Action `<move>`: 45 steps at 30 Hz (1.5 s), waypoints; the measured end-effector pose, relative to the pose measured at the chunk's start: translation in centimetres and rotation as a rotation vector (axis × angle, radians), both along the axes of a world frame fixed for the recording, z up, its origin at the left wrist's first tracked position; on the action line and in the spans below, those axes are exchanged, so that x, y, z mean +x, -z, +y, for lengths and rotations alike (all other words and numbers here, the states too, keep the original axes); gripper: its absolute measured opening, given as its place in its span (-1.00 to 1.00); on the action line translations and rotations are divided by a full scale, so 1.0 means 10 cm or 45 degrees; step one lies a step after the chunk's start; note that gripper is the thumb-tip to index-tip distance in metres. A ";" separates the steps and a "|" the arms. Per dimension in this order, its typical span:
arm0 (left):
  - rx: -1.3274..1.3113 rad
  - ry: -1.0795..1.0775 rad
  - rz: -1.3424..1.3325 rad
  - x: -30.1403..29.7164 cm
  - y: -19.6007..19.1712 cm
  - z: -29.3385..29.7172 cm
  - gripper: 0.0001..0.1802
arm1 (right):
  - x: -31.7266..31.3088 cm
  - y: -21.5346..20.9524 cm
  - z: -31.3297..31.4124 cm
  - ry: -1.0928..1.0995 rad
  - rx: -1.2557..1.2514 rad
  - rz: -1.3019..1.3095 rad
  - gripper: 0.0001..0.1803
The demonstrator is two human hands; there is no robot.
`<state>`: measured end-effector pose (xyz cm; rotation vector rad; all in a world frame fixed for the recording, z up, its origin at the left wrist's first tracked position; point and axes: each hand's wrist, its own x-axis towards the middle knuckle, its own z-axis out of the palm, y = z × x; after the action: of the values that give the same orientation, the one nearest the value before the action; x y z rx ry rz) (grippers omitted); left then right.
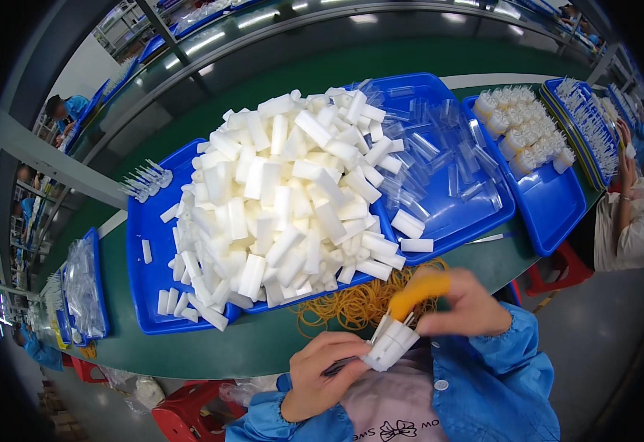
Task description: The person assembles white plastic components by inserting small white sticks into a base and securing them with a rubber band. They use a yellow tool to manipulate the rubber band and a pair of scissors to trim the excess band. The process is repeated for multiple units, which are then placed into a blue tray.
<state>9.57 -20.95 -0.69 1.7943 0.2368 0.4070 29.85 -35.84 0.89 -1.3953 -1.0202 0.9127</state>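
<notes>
The left hand (325, 368) is closed around a white bundle (392, 345) at the table's (211, 353) near edge; a firm but light hold should keep it aligned without denting its squared, matte, foamy-looking sides. Above it hangs a blurred orange thing (419, 292) by the right hand (476, 309); I can't tell what that hand grips. Toward the table's right end, frilly white pieces (517, 121) crowd a smooth blue tray (557, 206).

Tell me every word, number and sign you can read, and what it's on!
Pale pink shirt: dark letters beside a drawn bow; I won't copy them out, and the blue jacket frames them.
Held white bundle: no print I can make out.
White blocks and the blue tray under them: none I can make out.
Far background: too small and blurred to tell.
</notes>
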 end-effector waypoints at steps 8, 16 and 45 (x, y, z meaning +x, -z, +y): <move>-0.371 -0.142 -0.040 0.01 0.11 0.02 -0.77 | 0.26 0.28 0.01 0.641 -0.163 -1.149 -0.68; -0.177 -0.045 -0.037 0.00 0.03 0.00 -0.84 | 0.13 0.16 -0.11 0.667 0.041 -0.229 -0.83; 0.813 0.192 -0.364 0.17 -0.16 0.01 -0.66 | 0.27 0.02 0.03 -0.119 -0.176 0.185 -0.77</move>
<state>11.26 -20.83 0.89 2.3221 -0.2596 0.6748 32.59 -35.50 0.73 -1.3823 -0.9323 1.1550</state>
